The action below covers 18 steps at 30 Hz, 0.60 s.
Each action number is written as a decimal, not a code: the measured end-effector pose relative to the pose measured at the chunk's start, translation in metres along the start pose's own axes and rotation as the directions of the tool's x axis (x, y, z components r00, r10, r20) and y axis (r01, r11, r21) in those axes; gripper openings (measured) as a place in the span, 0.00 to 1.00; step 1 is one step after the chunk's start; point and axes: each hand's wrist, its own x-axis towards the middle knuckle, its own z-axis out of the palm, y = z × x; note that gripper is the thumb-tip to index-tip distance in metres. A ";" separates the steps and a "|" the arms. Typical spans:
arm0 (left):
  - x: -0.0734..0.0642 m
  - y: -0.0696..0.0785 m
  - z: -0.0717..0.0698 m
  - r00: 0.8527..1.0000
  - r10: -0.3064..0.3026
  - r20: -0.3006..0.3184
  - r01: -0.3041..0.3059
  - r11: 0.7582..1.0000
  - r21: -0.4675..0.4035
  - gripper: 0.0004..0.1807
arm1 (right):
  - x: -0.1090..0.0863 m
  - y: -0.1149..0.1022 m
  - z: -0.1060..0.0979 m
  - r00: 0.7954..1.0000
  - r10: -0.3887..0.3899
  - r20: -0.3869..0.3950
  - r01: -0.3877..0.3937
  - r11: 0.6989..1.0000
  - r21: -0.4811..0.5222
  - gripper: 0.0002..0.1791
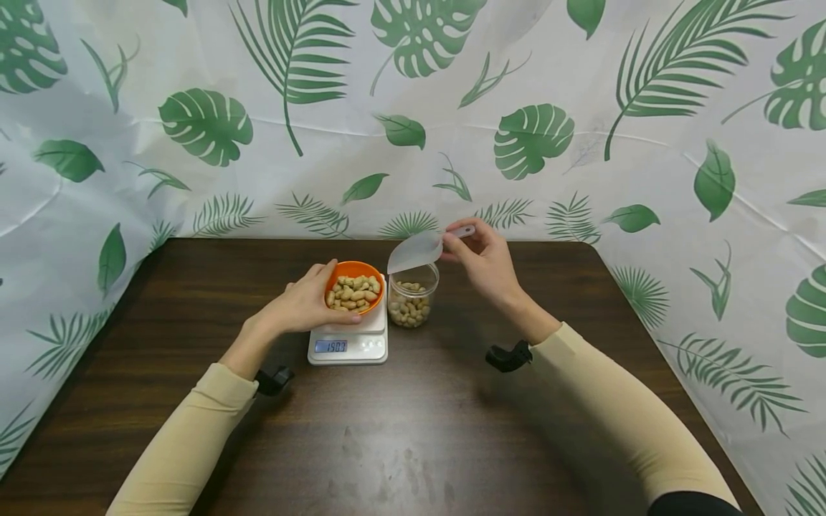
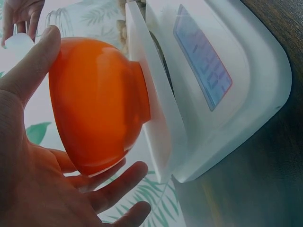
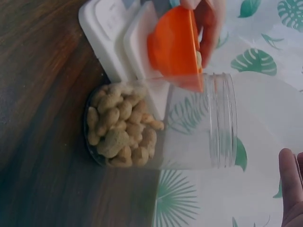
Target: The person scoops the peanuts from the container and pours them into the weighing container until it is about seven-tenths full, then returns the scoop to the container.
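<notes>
My left hand (image 1: 302, 301) holds an orange bowl (image 2: 94, 99) at its side, thumb on the near rim and fingers around the far side. Peanuts in the shell (image 1: 353, 294) fill much of the bowl, which stands on the platform of a white kitchen scale (image 1: 366, 350). Its display is lit, with small digits. My right hand (image 1: 487, 265) pinches the handle of a translucent white scoop (image 1: 413, 252) and holds it tilted over the mouth of a clear jar (image 3: 189, 142). More peanuts (image 3: 123, 125) lie in the jar's lower part.
The jar stands close against the right side of the scale on a dark wood table (image 1: 413, 430). Behind the table's far edge hangs a white sheet printed with green leaves (image 1: 361, 188). Black wrist cameras (image 1: 508, 356) sit under both sleeves' cuffs.
</notes>
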 end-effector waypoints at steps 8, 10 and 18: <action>0.001 -0.001 0.000 1.000 0.010 0.005 -0.010 1.000 0.001 0.69 | -0.006 0.001 -0.011 1.000 0.003 0.005 -0.003 1.000 0.008 0.13; 0.001 -0.002 0.000 1.000 0.012 0.006 -0.012 1.000 0.006 0.69 | -0.007 0.001 -0.014 1.000 -0.001 0.005 0.001 1.000 0.016 0.11; 0.001 -0.002 0.000 1.000 0.019 0.002 -0.019 1.000 0.007 0.68 | -0.008 0.001 -0.018 1.000 0.016 -0.003 -0.016 1.000 -0.016 0.14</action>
